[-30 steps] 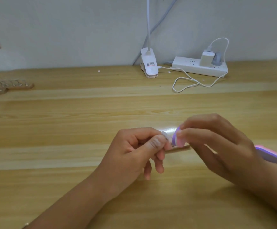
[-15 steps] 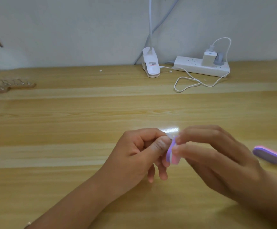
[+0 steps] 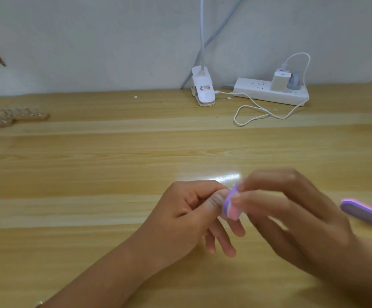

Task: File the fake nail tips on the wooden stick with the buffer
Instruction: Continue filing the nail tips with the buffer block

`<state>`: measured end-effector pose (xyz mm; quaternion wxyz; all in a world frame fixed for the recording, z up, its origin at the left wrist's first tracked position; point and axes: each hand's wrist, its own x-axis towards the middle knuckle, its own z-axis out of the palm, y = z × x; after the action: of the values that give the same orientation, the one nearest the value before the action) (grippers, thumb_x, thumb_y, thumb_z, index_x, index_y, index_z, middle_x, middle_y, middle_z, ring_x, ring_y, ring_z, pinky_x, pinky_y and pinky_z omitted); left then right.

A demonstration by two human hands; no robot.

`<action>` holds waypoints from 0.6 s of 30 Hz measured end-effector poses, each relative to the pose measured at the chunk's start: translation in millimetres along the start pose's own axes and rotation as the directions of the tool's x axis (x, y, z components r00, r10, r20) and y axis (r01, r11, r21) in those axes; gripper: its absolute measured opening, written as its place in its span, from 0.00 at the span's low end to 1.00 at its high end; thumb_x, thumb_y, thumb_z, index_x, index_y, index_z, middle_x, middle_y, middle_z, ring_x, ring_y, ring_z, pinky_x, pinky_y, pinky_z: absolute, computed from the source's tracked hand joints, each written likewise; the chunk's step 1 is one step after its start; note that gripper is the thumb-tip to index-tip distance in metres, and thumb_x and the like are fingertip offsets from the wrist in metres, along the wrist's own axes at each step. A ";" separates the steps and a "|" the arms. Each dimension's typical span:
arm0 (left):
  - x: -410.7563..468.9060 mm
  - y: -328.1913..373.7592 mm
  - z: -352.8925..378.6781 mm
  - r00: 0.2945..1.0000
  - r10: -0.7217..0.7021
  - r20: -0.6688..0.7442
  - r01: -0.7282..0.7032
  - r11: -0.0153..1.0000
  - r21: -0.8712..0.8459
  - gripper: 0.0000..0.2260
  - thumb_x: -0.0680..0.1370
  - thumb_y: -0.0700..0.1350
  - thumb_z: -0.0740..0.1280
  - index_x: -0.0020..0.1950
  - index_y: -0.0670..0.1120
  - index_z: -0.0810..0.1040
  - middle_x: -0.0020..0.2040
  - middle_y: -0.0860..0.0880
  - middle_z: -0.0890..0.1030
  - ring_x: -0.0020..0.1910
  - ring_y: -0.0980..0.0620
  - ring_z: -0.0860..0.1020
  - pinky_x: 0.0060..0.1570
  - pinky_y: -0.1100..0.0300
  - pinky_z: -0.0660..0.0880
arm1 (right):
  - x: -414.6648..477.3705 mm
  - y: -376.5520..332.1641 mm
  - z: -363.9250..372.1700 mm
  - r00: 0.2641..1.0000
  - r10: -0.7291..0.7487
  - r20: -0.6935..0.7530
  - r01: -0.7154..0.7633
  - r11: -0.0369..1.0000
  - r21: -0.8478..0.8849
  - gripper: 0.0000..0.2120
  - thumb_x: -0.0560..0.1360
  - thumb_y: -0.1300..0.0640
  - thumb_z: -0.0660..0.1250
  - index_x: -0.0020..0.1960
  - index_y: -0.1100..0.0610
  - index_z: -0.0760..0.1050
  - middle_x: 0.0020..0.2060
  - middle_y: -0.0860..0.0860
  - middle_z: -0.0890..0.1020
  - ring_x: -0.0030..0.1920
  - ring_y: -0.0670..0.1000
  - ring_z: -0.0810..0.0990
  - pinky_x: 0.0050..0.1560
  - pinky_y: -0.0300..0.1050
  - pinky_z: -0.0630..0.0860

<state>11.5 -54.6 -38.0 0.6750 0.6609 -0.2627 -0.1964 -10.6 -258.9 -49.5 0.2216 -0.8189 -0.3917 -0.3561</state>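
I see my right hand [image 3: 291, 221] pinching a small purple and pink buffer block [image 3: 232, 206], pressed against my left hand [image 3: 187, 216], whose thumb and forefinger are closed together; the wooden stick is hidden. A second purple buffer [image 3: 360, 210] lies on the light wooden desk [image 3: 91, 174], right.

light: soft, even | glare: patch on table [image 3: 227, 177] | blur: hands [image 3: 291, 218] smeared | edges: slightly bowed

Left hand [image 3: 187, 216] pinched, right hand [image 3: 291, 221] gripping
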 end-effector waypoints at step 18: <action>0.7 0.4 -3.9 0.998 -0.044 0.047 0.045 0.998 -0.036 0.14 0.82 0.45 0.57 0.41 0.45 0.77 0.35 0.44 0.82 0.28 0.46 0.81 0.28 0.58 0.74 | 6.2 6.7 -6.4 0.986 0.130 -0.107 -0.127 0.991 0.038 0.13 0.76 0.70 0.68 0.57 0.57 0.78 0.51 0.55 0.81 0.52 0.51 0.81 0.56 0.44 0.76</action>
<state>14.5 -52.0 -37.6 0.6763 0.6492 -0.2599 -0.2316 -5.1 -263.9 -41.3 0.2780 -0.8182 -0.3309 -0.3791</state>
